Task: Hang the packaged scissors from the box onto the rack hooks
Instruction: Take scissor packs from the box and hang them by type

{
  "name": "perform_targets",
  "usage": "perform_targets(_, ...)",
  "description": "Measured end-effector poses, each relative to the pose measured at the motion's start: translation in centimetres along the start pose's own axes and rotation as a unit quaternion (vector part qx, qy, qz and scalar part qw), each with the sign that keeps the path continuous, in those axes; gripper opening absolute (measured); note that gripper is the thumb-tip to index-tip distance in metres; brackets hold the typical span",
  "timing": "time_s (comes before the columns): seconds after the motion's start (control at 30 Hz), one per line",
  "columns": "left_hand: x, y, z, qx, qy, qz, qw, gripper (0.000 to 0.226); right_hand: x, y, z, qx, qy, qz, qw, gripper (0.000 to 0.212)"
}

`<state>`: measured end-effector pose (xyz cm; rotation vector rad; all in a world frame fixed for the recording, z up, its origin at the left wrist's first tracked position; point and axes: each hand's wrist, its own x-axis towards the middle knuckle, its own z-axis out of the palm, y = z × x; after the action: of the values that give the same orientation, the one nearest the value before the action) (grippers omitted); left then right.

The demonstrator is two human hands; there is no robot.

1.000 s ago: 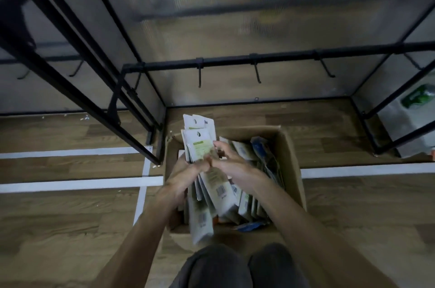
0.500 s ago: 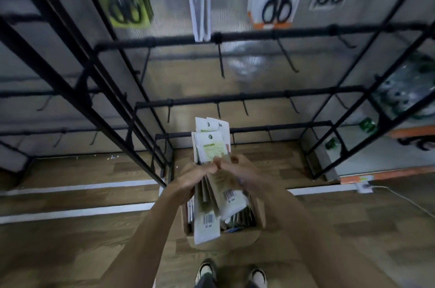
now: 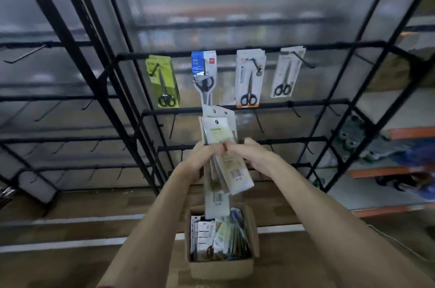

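I hold a stack of packaged scissors upright in front of the black rack, backs with barcodes facing me. My left hand grips the stack from the left and my right hand pinches it from the right at mid-height. Below, on the floor, stands the open cardboard box with several more packs inside. Several packs hang on the rack's upper hooks: a green pack, a blue pack, a white and orange pack and a grey pack.
Empty hooks line the rack bars below the hung packs and on the left bay. Orange shelving with goods stands at the right. White tape lines cross the wooden floor.
My view has tilted up from the box to the rack, and both hands have lifted the stack of packs out of the box to the level of the lower rack bars.
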<state>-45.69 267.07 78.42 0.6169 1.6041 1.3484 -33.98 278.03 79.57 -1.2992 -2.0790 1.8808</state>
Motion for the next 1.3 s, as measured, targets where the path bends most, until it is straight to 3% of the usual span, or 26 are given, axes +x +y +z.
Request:
perform_targets(0.07,-0.8,0.6,1.0,-0.025,0.033,0.008,0.999,0.035,-1.5,-0.7,-0.7,-0.004,0.011,-0.032,0.999,0.084)
perform_targets(0.2,-3.0,1.3,3.0,-0.102,0.032,-0.004,0.994,0.037,-3.6,-0.5,-1.5,0.007,0.028,-0.1,0.995,0.065)
perform_targets(0.33,-5.0,1.4,4.8,-0.174,0.03,-0.029,0.984,0.037,-6.4,0.1,-3.7,-0.002,-0.036,-0.097,0.995,0.068)
perform_targets(0.43,-6.2,1.2,6.2,-0.203,0.01,-0.031,0.979,0.036,-7.2,0.5,-5.3,0.012,-0.021,-0.122,0.992,0.028)
perform_targets(0.47,-6.6,1.2,6.6,-0.208,0.006,-0.026,0.978,0.033,-7.1,0.7,-5.8,0.034,0.009,-0.129,0.991,0.025)
perform_targets(0.6,-6.5,1.3,7.4,-0.208,-0.002,-0.03,0.978,0.027,-6.2,1.6,-7.7,0.144,0.098,-0.077,0.982,0.023)
perform_targets(0.83,-1.9,2.6,7.2,-0.185,0.021,-0.032,0.982,0.026,-4.0,0.4,-10.8,0.23,0.078,-0.073,0.967,0.037)
perform_targets(0.97,1.4,3.3,6.7,-0.16,0.047,-0.008,0.986,0.028,-2.7,-1.7,-12.2,0.131,0.166,-0.101,0.972,0.044)
perform_targets(1.1,3.6,4.3,7.1,-0.16,0.035,0.025,0.986,0.022,-1.0,-2.8,-9.4,-0.06,0.114,-0.118,0.985,0.024)
perform_targets(1.23,5.2,4.2,6.0,-0.139,0.034,0.032,0.989,0.026,1.4,-2.8,-8.0,-0.087,0.08,-0.113,0.987,0.065)
perform_targets(1.3,6.0,3.7,4.9,-0.15,0.041,0.017,0.988,0.026,2.2,-2.8,-8.6,-0.079,0.098,-0.117,0.985,0.043)
